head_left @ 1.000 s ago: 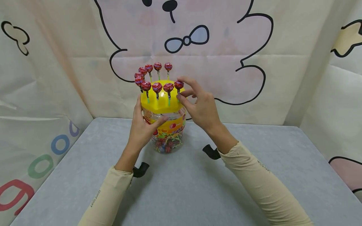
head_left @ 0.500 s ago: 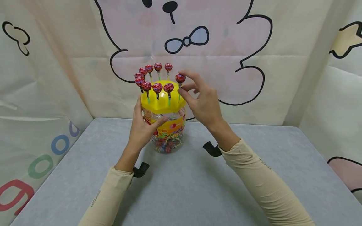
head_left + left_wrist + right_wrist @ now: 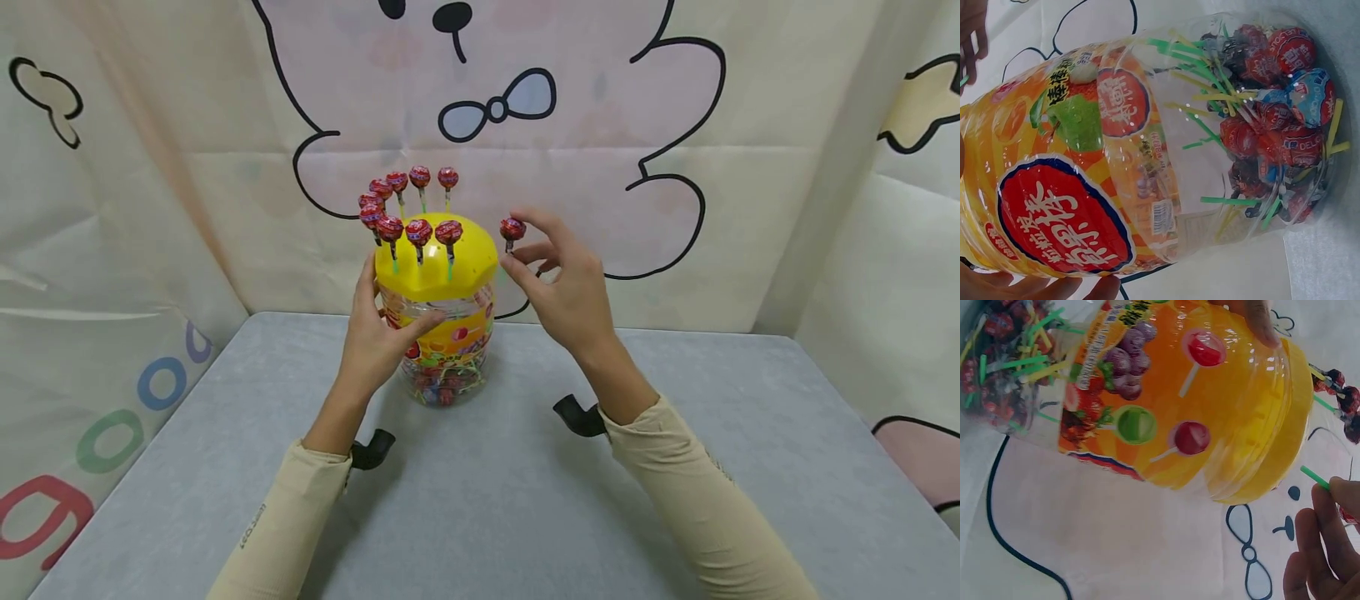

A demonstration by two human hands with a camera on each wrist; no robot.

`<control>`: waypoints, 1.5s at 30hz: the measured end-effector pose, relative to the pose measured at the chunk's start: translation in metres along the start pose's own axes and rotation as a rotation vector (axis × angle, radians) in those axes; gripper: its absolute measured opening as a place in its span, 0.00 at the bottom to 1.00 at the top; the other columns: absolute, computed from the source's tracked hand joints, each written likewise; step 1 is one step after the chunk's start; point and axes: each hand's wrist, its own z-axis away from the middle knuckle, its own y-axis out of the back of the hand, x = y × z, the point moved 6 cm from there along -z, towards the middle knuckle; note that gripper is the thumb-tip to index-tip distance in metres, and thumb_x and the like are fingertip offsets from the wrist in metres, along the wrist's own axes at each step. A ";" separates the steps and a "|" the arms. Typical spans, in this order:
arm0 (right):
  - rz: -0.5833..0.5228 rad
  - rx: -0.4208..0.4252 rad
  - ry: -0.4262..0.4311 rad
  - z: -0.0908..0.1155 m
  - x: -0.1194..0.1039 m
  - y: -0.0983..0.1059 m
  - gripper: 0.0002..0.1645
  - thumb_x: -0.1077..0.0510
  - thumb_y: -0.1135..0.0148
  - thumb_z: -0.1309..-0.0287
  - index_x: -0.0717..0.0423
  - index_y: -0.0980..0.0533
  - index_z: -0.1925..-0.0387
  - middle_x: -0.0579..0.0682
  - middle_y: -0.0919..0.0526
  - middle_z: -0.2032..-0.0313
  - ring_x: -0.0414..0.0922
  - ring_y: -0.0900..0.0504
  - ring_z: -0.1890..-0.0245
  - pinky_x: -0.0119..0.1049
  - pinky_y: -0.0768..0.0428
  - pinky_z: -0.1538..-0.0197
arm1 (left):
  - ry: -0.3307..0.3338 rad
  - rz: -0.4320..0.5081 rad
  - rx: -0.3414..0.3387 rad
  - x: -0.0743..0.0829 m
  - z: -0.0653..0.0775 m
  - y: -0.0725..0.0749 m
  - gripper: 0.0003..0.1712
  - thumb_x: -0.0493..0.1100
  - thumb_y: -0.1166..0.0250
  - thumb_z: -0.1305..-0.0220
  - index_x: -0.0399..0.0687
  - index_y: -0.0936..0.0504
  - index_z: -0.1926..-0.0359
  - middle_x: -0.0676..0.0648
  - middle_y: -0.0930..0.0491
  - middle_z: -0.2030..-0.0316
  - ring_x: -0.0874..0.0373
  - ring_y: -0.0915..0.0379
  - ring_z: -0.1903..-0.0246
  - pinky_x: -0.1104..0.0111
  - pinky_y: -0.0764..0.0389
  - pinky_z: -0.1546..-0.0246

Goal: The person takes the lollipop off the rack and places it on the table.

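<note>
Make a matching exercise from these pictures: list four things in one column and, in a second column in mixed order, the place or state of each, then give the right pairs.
Things:
1. left hand
2. right hand
3. yellow lid
4. loose lollipops

Places or states:
A. lie at the bottom of the clear jar
B. pinches the stick of a single red lollipop held to the right of the jar
C. has red lollipops standing upright in it
D. holds the side of the jar on the grey table

Pairs: 1-D, 2-B, 3-C, 4-A
</note>
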 end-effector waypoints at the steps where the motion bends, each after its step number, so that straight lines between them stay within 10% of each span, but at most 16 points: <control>1: -0.003 0.002 -0.010 0.002 0.003 0.001 0.30 0.55 0.32 0.38 0.39 0.28 0.35 0.51 0.11 0.58 0.45 0.14 0.59 0.39 0.21 0.53 | -0.001 0.004 -0.001 0.000 0.000 0.000 0.58 0.55 0.25 0.44 0.69 0.55 0.22 0.52 0.44 0.26 0.52 0.47 0.28 0.42 0.34 0.31; 15: -0.013 -0.061 -0.174 0.039 0.049 -0.001 0.32 0.54 0.31 0.39 0.38 0.29 0.34 0.53 0.11 0.60 0.48 0.14 0.58 0.46 0.20 0.53 | -0.001 -0.058 -0.042 0.000 -0.005 0.012 0.60 0.51 0.23 0.47 0.63 0.52 0.22 0.52 0.47 0.23 0.46 0.44 0.26 0.43 0.31 0.34; 45: 0.097 -0.351 -0.356 0.051 0.107 -0.031 0.36 0.56 0.32 0.38 0.39 0.33 0.31 0.50 0.11 0.60 0.48 0.14 0.60 0.43 0.18 0.60 | -0.046 -0.076 -0.037 -0.001 -0.003 0.020 0.57 0.46 0.23 0.46 0.69 0.49 0.23 0.49 0.42 0.25 0.44 0.40 0.28 0.43 0.26 0.39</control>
